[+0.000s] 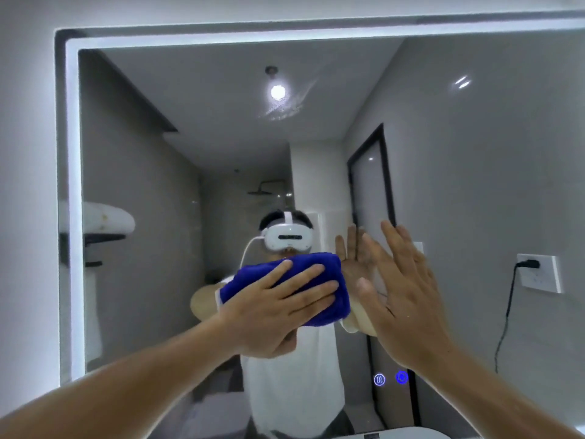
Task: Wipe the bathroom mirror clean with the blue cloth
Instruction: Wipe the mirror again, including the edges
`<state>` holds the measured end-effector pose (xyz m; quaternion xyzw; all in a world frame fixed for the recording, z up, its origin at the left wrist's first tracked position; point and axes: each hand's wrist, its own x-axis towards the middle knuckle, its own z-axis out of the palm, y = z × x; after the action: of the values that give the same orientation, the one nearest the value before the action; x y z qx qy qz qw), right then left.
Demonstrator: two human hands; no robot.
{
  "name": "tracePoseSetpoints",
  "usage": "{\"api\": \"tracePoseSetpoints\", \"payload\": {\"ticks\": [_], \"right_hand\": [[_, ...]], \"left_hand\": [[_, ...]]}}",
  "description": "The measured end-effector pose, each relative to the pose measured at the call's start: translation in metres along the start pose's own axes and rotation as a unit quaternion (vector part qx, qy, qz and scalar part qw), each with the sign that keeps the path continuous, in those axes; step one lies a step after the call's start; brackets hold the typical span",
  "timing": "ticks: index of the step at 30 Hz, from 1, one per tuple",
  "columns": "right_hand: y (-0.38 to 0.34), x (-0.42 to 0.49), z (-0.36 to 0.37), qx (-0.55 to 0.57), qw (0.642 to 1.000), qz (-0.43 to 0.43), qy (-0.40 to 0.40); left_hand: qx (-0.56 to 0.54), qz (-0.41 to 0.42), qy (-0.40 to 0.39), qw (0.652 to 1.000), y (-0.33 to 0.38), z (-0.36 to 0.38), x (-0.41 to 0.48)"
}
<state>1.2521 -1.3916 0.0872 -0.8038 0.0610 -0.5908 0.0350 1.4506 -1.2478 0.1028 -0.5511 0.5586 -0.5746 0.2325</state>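
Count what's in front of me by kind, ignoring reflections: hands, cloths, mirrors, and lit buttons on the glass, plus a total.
hands: 2, left hand and right hand
blue cloth: 1
mirror: 1
lit buttons: 2
total: 6

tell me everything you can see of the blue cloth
The blue cloth is deep blue, plush like towelling, folded into a thick pad with rounded edges. It sits flat against the mirror glass, low and near the middle. The left hand presses it with straight, spread fingers that cover much of its front. The right hand, open, is just to its right and does not touch it.
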Motion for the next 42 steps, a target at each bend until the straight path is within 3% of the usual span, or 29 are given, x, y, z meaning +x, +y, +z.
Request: {"api": "tracePoseSetpoints", "payload": {"ticks": [2, 4, 7, 9, 13, 15, 17, 19, 21, 23, 26, 30, 32, 35, 37, 42], "right_hand": [[0.007, 0.003, -0.005, -0.003, 1.0, 0.008, 0.011], [0.011, 0.006, -0.01, 0.006, 0.999, 0.022, 0.027], [0.017, 0.01, -0.015, 0.015, 0.999, 0.031, 0.026], [0.021, 0.015, -0.019, 0.009, 1.0, 0.022, 0.018], [0.03, 0.045, -0.026, -0.004, 0.999, 0.013, 0.045], [0.033, 0.064, -0.029, -0.008, 0.998, 0.015, 0.057], [0.034, 0.083, -0.031, -0.014, 0.997, 0.0, 0.075], [0.033, 0.099, -0.034, -0.012, 0.996, -0.01, 0.091], [0.03, 0.113, -0.034, 0.004, 0.994, -0.015, 0.107], [0.026, 0.122, -0.03, 0.014, 0.992, -0.023, 0.12], [0.019, 0.128, -0.02, 0.007, 0.991, -0.044, 0.129], [0.016, 0.137, -0.007, 0.023, 0.986, -0.075, 0.147], [0.016, 0.142, -0.003, 0.031, 0.983, -0.086, 0.158], [0.017, 0.143, 0.001, 0.033, 0.982, -0.094, 0.163], [0.019, 0.139, 0.003, 0.042, 0.981, -0.093, 0.165], [0.034, 0.133, 0.004, 0.03, 0.979, -0.094, 0.177]], "left_hand": [[0.02, 0.033, -0.011, 0.999, -0.028, -0.011, 0.024], [0.032, -0.008, -0.008, 0.999, -0.061, -0.025, 0.053], [0.036, -0.167, 0.024, 0.985, -0.132, -0.054, 0.098], [-0.036, -0.305, 0.056, 0.95, -0.166, -0.069, 0.115], [-0.11, -0.432, 0.134, 0.885, -0.137, -0.064, 0.136], [-0.085, -0.39, 0.136, 0.907, -0.093, -0.053, 0.129], [-0.056, -0.274, 0.109, 0.954, -0.057, -0.04, 0.114], [-0.023, -0.169, 0.07, 0.983, -0.064, -0.036, 0.107], [0.035, -0.122, 0.037, 0.991, -0.1, -0.044, 0.117], [0.053, -0.145, 0.022, 0.988, -0.142, -0.06, 0.136], [0.018, -0.262, 0.037, 0.964, -0.207, -0.082, 0.16], [-0.065, -0.447, 0.046, 0.891, -0.292, -0.108, 0.162], [-0.086, -0.522, 0.049, 0.847, -0.307, -0.107, 0.155], [-0.065, -0.55, 0.101, 0.826, -0.287, -0.095, 0.16], [-0.073, -0.53, 0.135, 0.834, -0.27, -0.09, 0.171], [-0.064, -0.358, 0.112, 0.925, -0.25, -0.095, 0.227]]}}
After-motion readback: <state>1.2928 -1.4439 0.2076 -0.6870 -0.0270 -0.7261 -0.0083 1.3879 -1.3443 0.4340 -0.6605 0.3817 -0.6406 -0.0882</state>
